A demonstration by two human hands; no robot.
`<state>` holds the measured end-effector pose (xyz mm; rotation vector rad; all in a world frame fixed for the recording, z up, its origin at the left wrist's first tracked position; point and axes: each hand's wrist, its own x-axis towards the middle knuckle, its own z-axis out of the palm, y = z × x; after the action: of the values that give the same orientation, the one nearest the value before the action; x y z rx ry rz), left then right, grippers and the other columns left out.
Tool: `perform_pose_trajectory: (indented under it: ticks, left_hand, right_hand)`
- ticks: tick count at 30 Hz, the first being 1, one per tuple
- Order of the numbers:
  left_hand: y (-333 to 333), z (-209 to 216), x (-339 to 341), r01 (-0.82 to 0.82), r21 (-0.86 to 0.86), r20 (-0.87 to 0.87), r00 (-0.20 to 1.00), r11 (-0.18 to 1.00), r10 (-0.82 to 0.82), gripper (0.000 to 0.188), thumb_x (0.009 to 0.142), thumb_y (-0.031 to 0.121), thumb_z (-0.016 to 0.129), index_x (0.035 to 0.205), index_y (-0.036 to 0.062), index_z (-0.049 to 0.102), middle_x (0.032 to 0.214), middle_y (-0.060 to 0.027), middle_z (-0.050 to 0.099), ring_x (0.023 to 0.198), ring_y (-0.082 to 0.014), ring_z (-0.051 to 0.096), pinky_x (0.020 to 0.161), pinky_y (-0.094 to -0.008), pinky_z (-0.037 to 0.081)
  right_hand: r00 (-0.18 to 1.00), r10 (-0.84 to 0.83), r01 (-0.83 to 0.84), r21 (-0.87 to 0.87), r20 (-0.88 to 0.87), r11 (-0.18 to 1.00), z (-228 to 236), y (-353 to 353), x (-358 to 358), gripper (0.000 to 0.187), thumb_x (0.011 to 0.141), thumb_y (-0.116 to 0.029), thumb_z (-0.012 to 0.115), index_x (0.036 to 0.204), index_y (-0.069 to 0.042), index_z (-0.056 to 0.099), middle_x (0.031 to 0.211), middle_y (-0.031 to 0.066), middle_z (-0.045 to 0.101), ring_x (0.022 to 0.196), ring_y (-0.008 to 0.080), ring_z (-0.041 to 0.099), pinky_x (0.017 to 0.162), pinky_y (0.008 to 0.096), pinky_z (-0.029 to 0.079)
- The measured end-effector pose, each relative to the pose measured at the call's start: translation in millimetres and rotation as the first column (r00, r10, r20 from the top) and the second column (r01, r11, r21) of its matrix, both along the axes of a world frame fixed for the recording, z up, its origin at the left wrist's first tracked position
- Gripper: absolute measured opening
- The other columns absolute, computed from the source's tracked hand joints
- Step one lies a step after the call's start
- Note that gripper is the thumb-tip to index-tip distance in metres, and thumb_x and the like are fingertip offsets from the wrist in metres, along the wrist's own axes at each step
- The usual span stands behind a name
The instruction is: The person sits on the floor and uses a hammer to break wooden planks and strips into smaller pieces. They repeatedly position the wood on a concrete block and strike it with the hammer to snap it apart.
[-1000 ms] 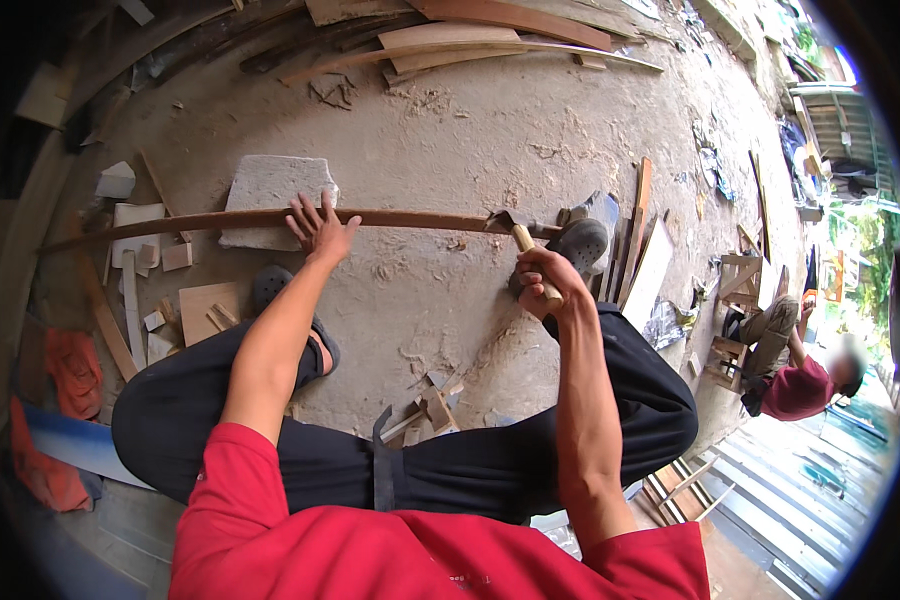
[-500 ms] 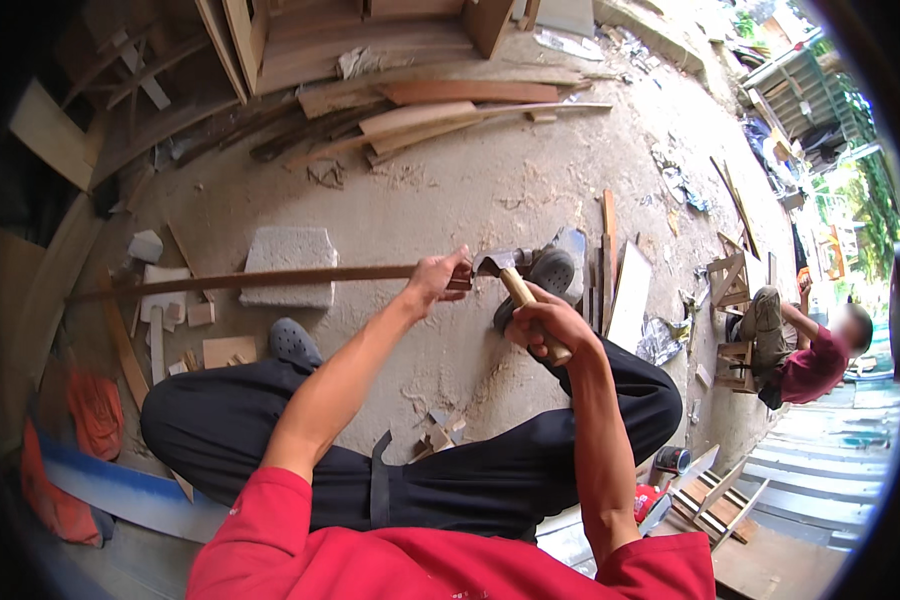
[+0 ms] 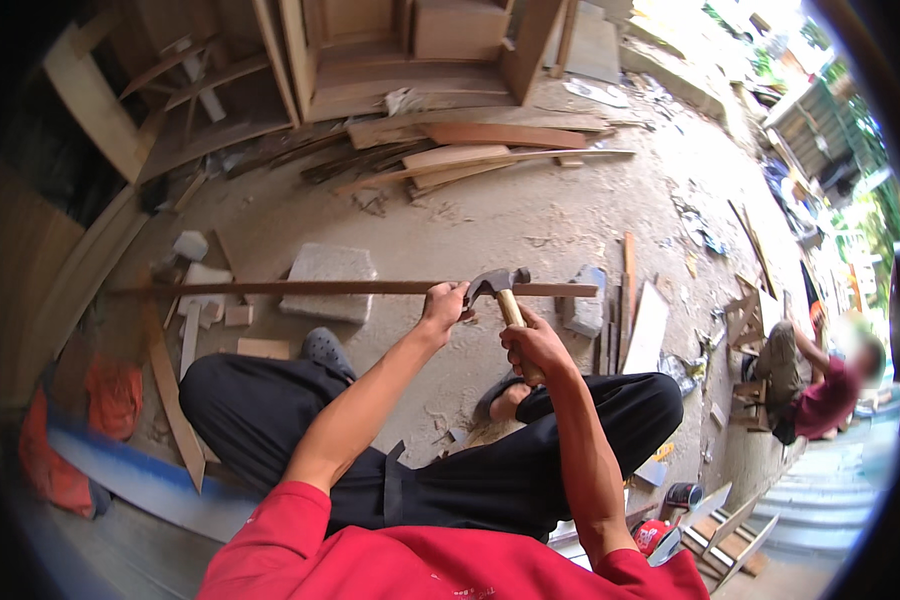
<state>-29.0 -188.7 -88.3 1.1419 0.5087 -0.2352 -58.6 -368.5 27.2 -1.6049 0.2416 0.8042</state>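
Observation:
A long, narrow wooden strip (image 3: 390, 288) runs left to right ahead of my knees. It lies across a pale concrete block (image 3: 315, 262) on the left, and its right end is over a smaller grey block (image 3: 583, 318). My left hand (image 3: 443, 312) is closed round the strip near the hammer head; whether a nail is between the fingertips is too small to tell. In my right hand (image 3: 538, 348) is a claw hammer (image 3: 511, 307), gripped by its wooden handle. Its metal head is over the strip, just right of my left fingers.
Loose boards (image 3: 470, 150) are piled ahead, before a wooden cabinet (image 3: 410, 85). Offcuts (image 3: 238, 316) and an orange cloth (image 3: 113, 398) are on the left. Upright-looking planks (image 3: 648, 325) lie beyond the right block. A co-worker (image 3: 820, 385) sits at far right. A tin (image 3: 683, 495) stands near my right knee.
The strip has shifted right, its end now over the right block. My right foot has drawn back from that block. The hammer is now over the strip, its handle more upright. The view has shifted.

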Motion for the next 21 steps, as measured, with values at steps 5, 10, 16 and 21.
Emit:
perform_pose_trajectory:
  ticks: [5, 10, 16, 21]
  left_hand:
    - [3.5, -12.4, -18.1, -0.107, 0.017, -0.028, 0.994, 0.994, 0.107, 0.017, 0.096, 0.022, 0.056, 0.095, 0.0059, 0.058, 0.088, -0.0033, 0.062, 0.088, -0.0155, 0.059, 0.073, -0.0336, 0.055]
    - [69.0, -69.7, -18.3, -0.084, 0.058, -0.318, 0.943, 0.995, 0.098, 0.015, 0.094, 0.018, 0.057, 0.096, 0.0032, 0.054, 0.091, -0.0086, 0.064, 0.064, -0.0154, 0.062, 0.053, -0.0262, 0.055]
    - [141.7, -138.9, 35.4, 0.069, 0.632, -0.2, 0.977, 0.772, 0.077, 0.017, 0.087, 0.022, 0.066, 0.086, 0.0052, 0.064, 0.084, -0.009, 0.067, 0.07, -0.0172, 0.065, 0.059, -0.0317, 0.053]
    - [185.0, -132.3, 104.6, -0.198, 0.907, 0.135, 0.973, 0.372, 0.189, 0.05, 0.082, 0.05, 0.068, 0.106, 0.0059, 0.07, 0.099, -0.014, 0.072, 0.099, -0.0321, 0.066, 0.083, -0.0399, 0.051]
  right_hand:
    - [0.973, -0.22, 0.223, 0.059, -0.066, 0.973, -43.7, 4.4, 21.5, 0.047, 0.084, -0.005, 0.053, 0.13, -0.01, 0.044, 0.071, 0.0046, 0.051, 0.049, 0.0135, 0.05, 0.039, 0.0298, 0.043]
    - [0.976, -0.204, 0.203, -0.023, -0.069, 0.979, -42.3, 12.3, 25.0, 0.031, 0.086, -0.006, 0.054, 0.116, -0.009, 0.046, 0.069, 0.0041, 0.051, 0.047, 0.013, 0.049, 0.037, 0.0292, 0.042]
    - [0.98, -0.173, 0.164, -0.095, -0.096, 0.982, -75.0, 12.5, 38.2, 0.036, 0.084, -0.006, 0.054, 0.119, -0.008, 0.049, 0.068, 0.0049, 0.052, 0.046, 0.0136, 0.049, 0.037, 0.0295, 0.043]
    - [0.975, -0.119, 0.099, -0.11, -0.188, 0.989, -89.3, 19.7, 45.7, 0.052, 0.084, -0.003, 0.054, 0.134, -0.012, 0.045, 0.069, 0.004, 0.052, 0.048, 0.0133, 0.051, 0.038, 0.0293, 0.043]
